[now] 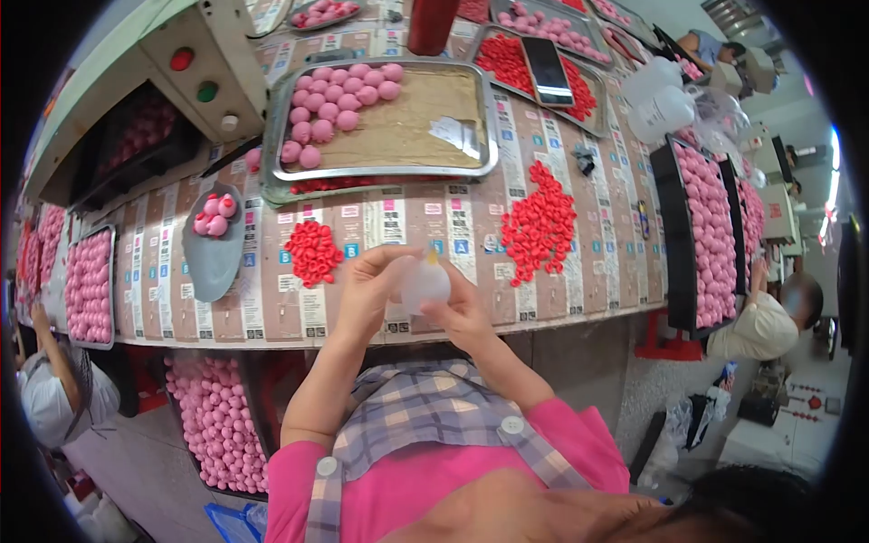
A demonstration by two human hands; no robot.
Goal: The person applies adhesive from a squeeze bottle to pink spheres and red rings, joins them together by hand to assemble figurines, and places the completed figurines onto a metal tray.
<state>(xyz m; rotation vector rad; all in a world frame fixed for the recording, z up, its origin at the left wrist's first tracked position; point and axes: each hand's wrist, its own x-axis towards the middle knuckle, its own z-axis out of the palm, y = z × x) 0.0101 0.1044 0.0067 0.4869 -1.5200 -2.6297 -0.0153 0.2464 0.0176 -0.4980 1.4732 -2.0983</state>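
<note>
Just off the table's front edge, my left hand and my right hand are closed around a whitish, rounded squeeze bottle with a yellow tip pointing up. My left fingers wrap its left side; the right fingers press its right side. The bottle is slightly blurred, so its exact kind is unsure. Beyond my left hand lies a heap of small red pieces. A larger pile of red pieces is spread to the right of my hands.
Pink balls fill part of a metal tray at the back. A grey dish holds several balls with red parts. A phone rests on red pieces. Black crates of balls flank the right. A machine stands left; co-workers sit both sides.
</note>
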